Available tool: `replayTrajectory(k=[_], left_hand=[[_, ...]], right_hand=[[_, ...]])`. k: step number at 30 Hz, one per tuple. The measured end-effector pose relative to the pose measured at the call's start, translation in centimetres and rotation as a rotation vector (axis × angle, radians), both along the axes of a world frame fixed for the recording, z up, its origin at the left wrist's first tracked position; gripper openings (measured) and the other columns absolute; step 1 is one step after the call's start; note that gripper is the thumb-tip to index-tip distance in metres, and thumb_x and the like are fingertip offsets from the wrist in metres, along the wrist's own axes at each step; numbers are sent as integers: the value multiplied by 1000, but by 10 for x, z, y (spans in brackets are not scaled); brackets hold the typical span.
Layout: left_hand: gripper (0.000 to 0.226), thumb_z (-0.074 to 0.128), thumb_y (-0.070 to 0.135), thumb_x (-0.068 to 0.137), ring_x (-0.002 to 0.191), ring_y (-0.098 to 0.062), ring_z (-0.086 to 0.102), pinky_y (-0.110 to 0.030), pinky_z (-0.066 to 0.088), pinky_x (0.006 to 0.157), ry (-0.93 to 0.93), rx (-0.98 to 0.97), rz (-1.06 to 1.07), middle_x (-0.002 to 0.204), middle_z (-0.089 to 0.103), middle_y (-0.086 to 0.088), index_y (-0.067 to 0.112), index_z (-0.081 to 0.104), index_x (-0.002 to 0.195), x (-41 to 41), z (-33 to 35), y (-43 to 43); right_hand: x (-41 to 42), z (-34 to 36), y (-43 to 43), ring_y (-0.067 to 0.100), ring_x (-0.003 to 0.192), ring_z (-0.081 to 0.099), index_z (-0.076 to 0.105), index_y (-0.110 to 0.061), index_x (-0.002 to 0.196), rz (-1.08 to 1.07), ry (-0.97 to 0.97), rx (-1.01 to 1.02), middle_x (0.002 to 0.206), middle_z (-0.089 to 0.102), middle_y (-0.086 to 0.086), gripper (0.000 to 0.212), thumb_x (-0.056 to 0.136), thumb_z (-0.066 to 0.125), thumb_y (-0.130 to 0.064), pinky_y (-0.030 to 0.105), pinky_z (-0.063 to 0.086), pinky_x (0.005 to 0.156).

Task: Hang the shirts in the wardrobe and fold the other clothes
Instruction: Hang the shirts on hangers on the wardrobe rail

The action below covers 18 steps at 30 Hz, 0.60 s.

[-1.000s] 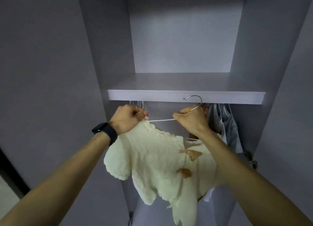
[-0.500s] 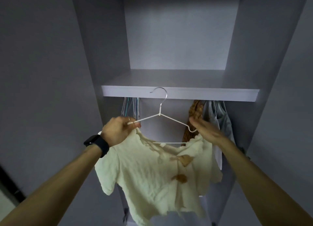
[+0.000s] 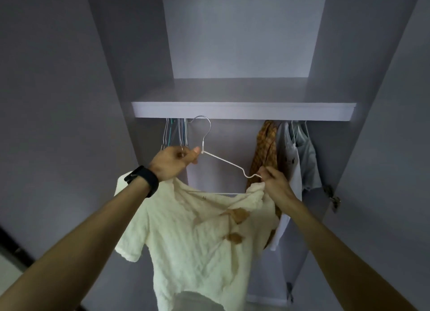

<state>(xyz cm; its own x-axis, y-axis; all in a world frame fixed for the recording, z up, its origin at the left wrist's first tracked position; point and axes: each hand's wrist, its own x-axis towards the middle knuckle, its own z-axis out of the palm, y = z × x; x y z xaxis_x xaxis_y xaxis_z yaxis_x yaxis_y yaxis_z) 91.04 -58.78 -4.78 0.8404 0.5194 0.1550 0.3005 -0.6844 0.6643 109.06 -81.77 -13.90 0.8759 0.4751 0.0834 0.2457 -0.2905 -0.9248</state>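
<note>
A cream short-sleeved shirt (image 3: pixel 186 236) with brown bow patches hangs on a white wire hanger (image 3: pixel 223 160) in front of the open wardrobe. My left hand (image 3: pixel 173 163), a black watch on its wrist, grips the hanger near the base of its hook. My right hand (image 3: pixel 274 180) pinches the hanger's right shoulder end together with the shirt's collar edge. The metal hook (image 3: pixel 204 126) points up just under the shelf (image 3: pixel 244 110). The rail itself is hidden behind the shelf's front edge.
Several bare wire hangers (image 3: pixel 174 133) hang at the left under the shelf. An orange checked shirt (image 3: pixel 265 147) and pale garments (image 3: pixel 300 157) hang at the right. Grey wardrobe walls stand on both sides; a door hinge (image 3: pixel 334 197) shows at the right.
The hanger has tilted and shifted left, its hook now close under the shelf. My left hand moved from the hanger's left end up to the hook base; my right hand now pinches the right end.
</note>
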Motion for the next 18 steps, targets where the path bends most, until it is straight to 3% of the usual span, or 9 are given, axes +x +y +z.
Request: replayTrajectory(k=[3,6,8,10,13,16,18], left_hand=[[44,52,59,95,73,1,59,-18,39,70,-59,91,43,68,64,24,26,70,73,-2,-4,9],[43,50,59,95,70,-5,60,-16,39,63,-101,201,71,67,64,15,26,67,74,-5,-8,9],[42,48,60,96,72,-15,61,-23,40,63,-84,264,72,71,65,10,28,67,76,-3,-12,6],[43,45,62,96,75,-22,62,-30,41,66,-71,362,88,74,67,9,29,66,79,-3,-15,1],[47,43,63,96,81,-31,65,-34,41,72,-95,605,61,80,72,2,26,69,86,0,-19,0],[50,40,60,97,76,-33,65,-37,41,74,-140,895,32,69,71,-4,25,73,83,-1,-30,-2],[49,40,56,97,76,-34,64,-38,42,73,-170,887,124,68,70,-6,23,73,82,-6,-35,1]], right_hand=[[1,-7,-10,21,92,64,67,-25,89,37,4,-2,97,68,5,25,94,61,-49,38,50,84],[7,-20,-22,21,82,68,72,-16,84,43,-9,-103,82,71,6,41,89,65,-57,40,53,82],[6,-28,-25,23,64,61,63,-4,70,39,-158,-168,66,62,16,51,93,66,-49,38,47,66],[4,-35,-21,21,56,49,51,-5,59,33,-370,-268,57,51,13,50,98,64,-33,34,36,58],[-4,-30,-6,28,70,53,60,-4,70,-44,-568,-373,77,56,11,41,102,55,-29,34,37,62],[-10,-3,6,21,76,51,55,-11,73,-212,-485,-105,84,56,7,35,102,54,-30,34,41,68],[-12,16,10,20,75,58,51,-15,67,-221,-457,58,77,60,3,41,99,55,-40,36,47,71]])
